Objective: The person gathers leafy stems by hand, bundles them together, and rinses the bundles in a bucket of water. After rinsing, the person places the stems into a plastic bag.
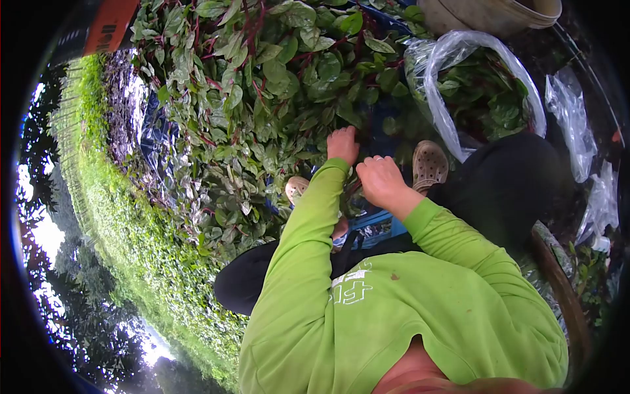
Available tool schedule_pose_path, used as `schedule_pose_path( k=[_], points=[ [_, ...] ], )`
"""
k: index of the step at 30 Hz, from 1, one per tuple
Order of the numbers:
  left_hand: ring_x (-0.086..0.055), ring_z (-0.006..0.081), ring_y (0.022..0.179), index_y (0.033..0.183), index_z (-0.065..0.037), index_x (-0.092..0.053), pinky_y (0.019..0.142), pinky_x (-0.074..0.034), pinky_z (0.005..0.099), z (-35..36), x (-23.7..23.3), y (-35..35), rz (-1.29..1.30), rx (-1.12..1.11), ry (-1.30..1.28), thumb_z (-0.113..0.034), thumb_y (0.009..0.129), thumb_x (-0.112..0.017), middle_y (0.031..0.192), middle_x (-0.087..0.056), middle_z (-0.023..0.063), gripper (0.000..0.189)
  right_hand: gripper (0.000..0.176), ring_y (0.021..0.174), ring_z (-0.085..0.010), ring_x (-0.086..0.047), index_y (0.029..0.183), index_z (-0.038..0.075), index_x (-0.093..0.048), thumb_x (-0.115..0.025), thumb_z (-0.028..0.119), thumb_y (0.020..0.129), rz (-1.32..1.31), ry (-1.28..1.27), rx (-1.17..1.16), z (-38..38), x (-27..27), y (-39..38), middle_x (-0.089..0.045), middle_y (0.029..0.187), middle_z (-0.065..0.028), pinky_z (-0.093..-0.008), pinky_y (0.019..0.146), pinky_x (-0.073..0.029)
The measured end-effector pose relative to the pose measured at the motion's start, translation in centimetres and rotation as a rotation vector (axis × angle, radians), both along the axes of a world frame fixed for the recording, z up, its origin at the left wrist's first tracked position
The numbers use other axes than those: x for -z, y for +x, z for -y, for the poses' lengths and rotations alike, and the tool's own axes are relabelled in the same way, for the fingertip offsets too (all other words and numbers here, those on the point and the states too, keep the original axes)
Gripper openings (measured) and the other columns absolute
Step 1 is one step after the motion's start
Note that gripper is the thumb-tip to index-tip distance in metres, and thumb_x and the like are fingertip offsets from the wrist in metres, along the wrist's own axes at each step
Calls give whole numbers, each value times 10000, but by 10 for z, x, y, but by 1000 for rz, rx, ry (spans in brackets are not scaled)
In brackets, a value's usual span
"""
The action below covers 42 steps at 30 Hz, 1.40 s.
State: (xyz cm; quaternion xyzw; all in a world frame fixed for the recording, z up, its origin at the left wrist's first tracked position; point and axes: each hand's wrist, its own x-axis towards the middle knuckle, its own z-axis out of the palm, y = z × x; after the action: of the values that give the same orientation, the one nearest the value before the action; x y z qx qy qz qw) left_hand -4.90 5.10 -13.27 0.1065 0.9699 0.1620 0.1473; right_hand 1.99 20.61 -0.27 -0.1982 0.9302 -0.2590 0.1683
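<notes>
A large heap of leafy greens with red stems (275,72) spreads in front of me. At its near edge is my left hand (343,144), its fingers curled in against the leaves; what they grip is hidden. Close beside it, to the right, my right hand (382,184) is closed with a ring on one finger. I cannot make out what lies in it. To the right of both hands an open clear plastic bag (440,98) stands with its rim rolled, holding more of the same greens.
A pale bucket (489,16) stands behind the bag. Loose clear plastic bags (571,125) lie at the far right. My tan clogs (430,164) flank the hands, and something blue (380,226) is beneath me. A wooden piece (561,289) lies at lower right; green plants grow at left.
</notes>
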Motion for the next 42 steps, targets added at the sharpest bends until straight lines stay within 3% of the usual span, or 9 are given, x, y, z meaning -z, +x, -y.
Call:
schedule_pose_path(
  k=[7, 10, 13, 16, 19, 28, 34, 37, 42],
  points=[
    [-636, 221, 1051, 933, -28, -731, 895, -503, 371, 60, -66, 1, 678, -153, 493, -81, 761, -709, 908, -697, 56, 181, 111, 1427, -432, -422, 840, 23, -695, -618, 98, 813, -266, -91, 12, -6, -8, -11, -511, 1472, -270, -580, 1149, -344],
    [-646, 206, 959, 932, -51, -768, 874, -509, 320, 96, -86, -4, 1015, -202, 673, -55, 730, -699, 987, -695, 78, 213, 140, 1253, -379, -545, 839, 39, -721, -631, 146, 821, -77, -55, -25, -7, -16, -11, -625, 1231, -207, -602, 1145, -330],
    [-649, 205, 999, 923, -33, -764, 886, -514, 331, 102, -80, -18, 946, -135, 753, -47, 724, -673, 1043, -706, 70, 219, 122, 1039, -324, -618, 850, 74, -716, -646, 167, 818, -13, -77, -35, -5, -15, -12, -649, 1042, -146, -523, 923, -460],
    [-618, 337, 1115, 1102, -51, -725, 997, -484, 416, 74, -60, -53, -125, 116, 364, -78, 755, -653, 1150, -668, 172, 355, 99, 981, -308, -622, 852, 85, -690, -643, 168, 826, -32, -104, -29, -2, -10, -12, -646, 982, -120, -456, 769, -448],
    [-602, 350, 1155, 1285, -45, -615, 1020, -469, 437, 31, -31, -73, -429, -22, 13, -84, 780, -641, 1175, -647, 194, 507, 121, 960, -326, -620, 940, 108, -660, -621, 93, 826, -52, -164, -7, -1, -10, -11, -642, 899, -117, -464, 767, -432],
    [-617, 456, 1108, 1383, -56, -533, 921, -518, 501, 65, -55, -59, 228, -145, 136, -50, 769, -568, 1247, -629, 271, 615, 360, 939, -363, -670, 1156, 99, -576, -653, 65, 805, 31, -218, 67, 8, -7, -12, -710, 965, -141, -492, 791, -448],
    [-637, 286, 1134, 1358, -33, -576, 866, -543, 413, 164, -119, -39, 925, -484, 677, -73, 739, -602, 1233, -677, 140, 621, 381, 974, -352, -679, 1208, 71, -555, -620, 117, 835, 69, -201, 43, 13, -19, -11, -724, 983, -157, -494, 812, -464],
    [-652, 272, 1108, 1380, -21, -561, 851, -547, 404, 200, -81, -22, 634, -549, 374, -71, 752, -596, 1221, -675, 152, 631, 334, 968, -360, -670, 1130, 43, -609, -650, 128, 810, 88, -146, 47, 14, -14, -10, -709, 959, -160, -502, 815, -472],
    [-681, 376, 898, 926, -82, -728, 784, -560, 473, 141, -90, -6, -252, -421, 7, -185, 797, -673, 953, -720, 165, 173, 190, 1005, -365, -630, 916, 36, -686, -693, 135, 754, 23, -38, -2, 10, -2, -8, -661, 1061, -168, -503, 806, -472]
  ],
)
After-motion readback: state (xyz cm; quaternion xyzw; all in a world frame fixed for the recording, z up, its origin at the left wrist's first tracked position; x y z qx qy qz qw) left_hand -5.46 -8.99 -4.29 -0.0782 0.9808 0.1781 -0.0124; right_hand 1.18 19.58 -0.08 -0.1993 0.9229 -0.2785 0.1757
